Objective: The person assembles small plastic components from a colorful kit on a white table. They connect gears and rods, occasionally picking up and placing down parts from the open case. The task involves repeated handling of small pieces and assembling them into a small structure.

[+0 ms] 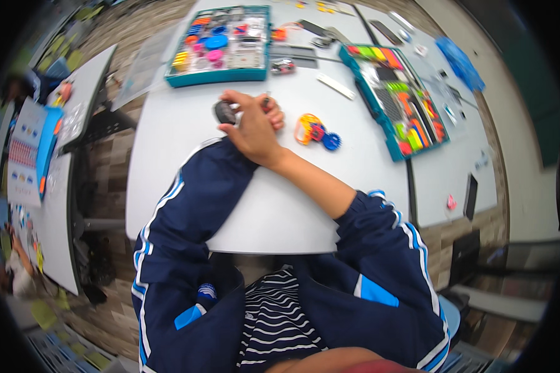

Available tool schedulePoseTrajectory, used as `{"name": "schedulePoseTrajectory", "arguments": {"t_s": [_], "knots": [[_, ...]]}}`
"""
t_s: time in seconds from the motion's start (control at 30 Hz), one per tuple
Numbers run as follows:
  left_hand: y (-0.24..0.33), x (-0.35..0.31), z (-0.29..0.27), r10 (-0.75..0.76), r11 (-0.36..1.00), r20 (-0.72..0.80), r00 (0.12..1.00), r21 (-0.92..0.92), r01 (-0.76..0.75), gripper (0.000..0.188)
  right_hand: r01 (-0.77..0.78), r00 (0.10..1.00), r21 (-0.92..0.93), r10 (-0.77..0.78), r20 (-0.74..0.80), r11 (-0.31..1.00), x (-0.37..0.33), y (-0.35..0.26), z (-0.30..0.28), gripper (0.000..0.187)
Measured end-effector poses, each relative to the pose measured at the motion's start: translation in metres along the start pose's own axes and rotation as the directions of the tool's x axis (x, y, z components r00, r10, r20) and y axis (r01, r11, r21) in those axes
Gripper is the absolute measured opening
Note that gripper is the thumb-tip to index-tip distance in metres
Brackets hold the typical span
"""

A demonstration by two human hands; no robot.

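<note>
We are leaning over the white bench, where the left case and the right case are lying open on the far side, probably so that their parts are staying within reach. Our right arm is slanting inward, forearm bare, and the right hand is crossing over the left, palm down. Its thumb and fingers are pinching a dark round piece, left of centre. Our left hand is mostly hiding underneath, fingers curling near a small dark piece; we cannot tell its grip. A colourful gear toy is resting to the right, apparently leaving both hands free.
</note>
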State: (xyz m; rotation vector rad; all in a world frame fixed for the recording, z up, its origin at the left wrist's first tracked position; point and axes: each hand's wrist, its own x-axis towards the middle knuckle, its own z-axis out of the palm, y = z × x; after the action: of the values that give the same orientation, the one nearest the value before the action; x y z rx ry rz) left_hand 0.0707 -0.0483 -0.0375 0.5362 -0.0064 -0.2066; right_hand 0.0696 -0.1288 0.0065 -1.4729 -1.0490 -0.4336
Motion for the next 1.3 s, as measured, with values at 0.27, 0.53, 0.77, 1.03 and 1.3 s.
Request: {"name": "schedulePoseTrajectory", "arguments": {"t_s": [0.27, 0.53, 0.77, 1.03, 1.3], "knots": [[-0.012, 0.003, 0.01, -0.014, 0.999, 0.035, 0.999, -0.033, 0.015, 0.026, -0.023, 1.0, -0.004, 0.024, 0.012, 1.0, 0.0, 0.002, -0.004, 0.068], [-0.011, 0.003, 0.011, -0.018, 0.999, 0.052, 0.998, -0.036, 0.02, 0.028, -0.041, 0.998, 0.009, 0.04, 0.04, 0.999, 0.001, -0.001, -0.006, 0.054], [-0.009, -0.001, 0.009, -0.009, 1.0, 0.056, 0.998, -0.029, 0.011, 0.03, -0.08, 0.996, 0.018, 0.08, 0.028, 0.997, -0.001, -0.002, -0.006, 0.044], [-0.009, 0.002, 0.007, -0.015, 0.998, 0.074, 0.997, -0.056, 0.02, 0.032, -0.129, 0.99, -0.019, 0.13, 0.062, 0.992, 0.0, -0.005, -0.008, 0.041], [-0.017, 0.004, 0.002, -0.028, 0.992, 0.108, 0.994, -0.115, 0.041, 0.034, -0.082, 0.993, -0.07, 0.088, 0.077, 0.994, 0.002, -0.006, -0.009, 0.042]]}}
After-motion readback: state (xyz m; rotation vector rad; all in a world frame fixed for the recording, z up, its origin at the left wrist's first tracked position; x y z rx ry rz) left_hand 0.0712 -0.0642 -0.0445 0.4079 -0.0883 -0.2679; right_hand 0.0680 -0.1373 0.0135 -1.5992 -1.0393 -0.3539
